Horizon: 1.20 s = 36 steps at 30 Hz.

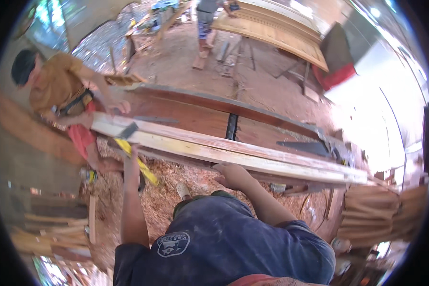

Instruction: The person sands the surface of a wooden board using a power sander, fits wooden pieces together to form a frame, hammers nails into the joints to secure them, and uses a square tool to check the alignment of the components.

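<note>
A long pale wooden plank (200,151) runs left to right across the workbench in front of me. At its near left part, my left hand (132,159) is closed on a tool with a yellow strip (150,176) and a flat grey piece (128,130). The grey piece lies across the plank's top, and the strip slants down past the near edge. I cannot make out the tool's exact kind. My right hand (236,176) is against the plank's near edge around the middle, its fingers apart and pointing left, holding nothing visible.
A co-worker (62,90) stands at the plank's left end with hands near it. A handsaw (304,148) lies on the bench (200,112) at right. Wood shavings (164,190) cover the floor. Beyond, another person (207,19) stands beside a wooden panel (276,38) on trestles.
</note>
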Motion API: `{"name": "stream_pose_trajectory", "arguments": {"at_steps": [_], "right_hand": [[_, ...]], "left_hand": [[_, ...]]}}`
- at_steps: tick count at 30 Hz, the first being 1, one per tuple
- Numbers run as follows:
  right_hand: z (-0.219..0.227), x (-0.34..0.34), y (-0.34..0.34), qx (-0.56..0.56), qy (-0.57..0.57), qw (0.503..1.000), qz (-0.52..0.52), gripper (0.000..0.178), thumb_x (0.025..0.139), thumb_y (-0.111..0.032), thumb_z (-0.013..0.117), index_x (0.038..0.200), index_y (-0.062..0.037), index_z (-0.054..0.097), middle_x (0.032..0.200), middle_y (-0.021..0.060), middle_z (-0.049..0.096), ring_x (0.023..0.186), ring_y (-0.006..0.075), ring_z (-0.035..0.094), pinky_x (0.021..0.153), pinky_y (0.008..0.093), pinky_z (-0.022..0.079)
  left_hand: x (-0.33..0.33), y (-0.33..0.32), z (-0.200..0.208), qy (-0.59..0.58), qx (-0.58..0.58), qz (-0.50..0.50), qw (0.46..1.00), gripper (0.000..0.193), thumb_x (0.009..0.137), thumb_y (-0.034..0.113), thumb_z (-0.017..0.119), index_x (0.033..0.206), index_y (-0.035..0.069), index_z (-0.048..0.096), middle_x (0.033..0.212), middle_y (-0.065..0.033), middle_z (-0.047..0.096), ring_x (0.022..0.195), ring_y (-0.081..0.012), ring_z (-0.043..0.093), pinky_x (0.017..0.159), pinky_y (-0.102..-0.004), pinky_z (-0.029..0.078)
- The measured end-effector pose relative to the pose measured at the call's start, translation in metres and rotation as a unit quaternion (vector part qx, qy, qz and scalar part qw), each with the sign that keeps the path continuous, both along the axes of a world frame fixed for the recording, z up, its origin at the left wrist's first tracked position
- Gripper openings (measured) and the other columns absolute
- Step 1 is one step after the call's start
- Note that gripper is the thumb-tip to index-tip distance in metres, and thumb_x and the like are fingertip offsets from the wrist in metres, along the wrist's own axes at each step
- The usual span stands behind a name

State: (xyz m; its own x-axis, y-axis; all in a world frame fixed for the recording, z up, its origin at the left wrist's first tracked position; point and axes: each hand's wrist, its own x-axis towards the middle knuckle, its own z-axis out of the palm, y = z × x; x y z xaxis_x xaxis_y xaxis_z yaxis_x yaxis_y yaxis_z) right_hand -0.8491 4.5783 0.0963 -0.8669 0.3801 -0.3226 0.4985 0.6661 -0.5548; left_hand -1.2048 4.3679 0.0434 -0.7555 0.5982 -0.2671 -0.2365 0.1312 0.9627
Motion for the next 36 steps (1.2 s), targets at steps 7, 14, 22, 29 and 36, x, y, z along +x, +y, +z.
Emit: {"name": "stream_pose_trajectory", "arguments": {"at_steps": [7,14,22,29,36], "right_hand": [[-0.011,-0.035,-0.021,-0.056,0.1,0.961,0.251,0.07,0.086,-0.025,0.078,0.148,-0.0086,0.05,0.138,0.0209,0.057,0.127,0.04,0.057,0.105,0.0491,0.049],[0.006,-0.053,-0.152,-0.066,0.074,0.82,0.564,0.074,0.084,-0.03,0.079,0.147,-0.0018,0.05,0.138,0.0195,0.062,0.129,0.0393,0.058,0.108,0.0487,0.048],[-0.02,-0.002,-0.323,-0.045,-0.058,0.757,0.65,0.029,0.094,-0.032,0.065,0.103,-0.005,0.072,0.091,0.0198,0.072,0.091,0.0435,0.067,0.081,0.0505,0.053],[-0.009,0.074,-0.606,-0.009,-0.035,0.768,0.639,0.028,0.098,-0.029,0.065,0.101,-0.0009,0.069,0.078,0.0186,0.066,0.078,0.0296,0.069,0.073,0.0424,0.053],[-0.02,0.213,-0.823,-0.236,-0.127,0.614,0.742,0.03,0.104,-0.027,0.064,0.111,0.0017,0.068,0.09,0.0084,0.069,0.082,0.0141,0.063,0.075,0.0325,0.051]], "left_hand": [[0.203,-0.127,0.008,0.115,-0.395,-0.081,0.908,0.054,0.099,0.056,0.059,0.099,0.003,0.073,0.083,-0.0202,0.072,0.081,-0.0357,0.072,0.076,-0.0451,0.054],[0.334,-0.199,0.032,0.142,-0.385,-0.144,0.9,0.049,0.098,0.059,0.052,0.103,0.017,0.077,0.098,-0.0189,0.075,0.094,-0.0399,0.072,0.081,-0.0501,0.055],[0.451,-0.326,0.011,0.298,-0.356,0.254,0.849,0.029,0.089,0.039,0.077,0.102,0.012,0.076,0.097,-0.0137,0.074,0.091,-0.0373,0.071,0.082,-0.0482,0.056],[0.626,-0.53,-0.03,0.089,-0.245,0.476,0.84,0.055,0.087,0.039,0.081,0.128,0.007,0.067,0.121,-0.0167,0.071,0.111,-0.0359,0.068,0.095,-0.0458,0.055],[0.774,-0.648,0.003,-0.029,-0.029,0.582,0.812,0.069,0.094,0.048,0.076,0.14,-0.001,0.057,0.119,-0.0165,0.071,0.106,-0.0246,0.069,0.094,-0.0388,0.054]]}}
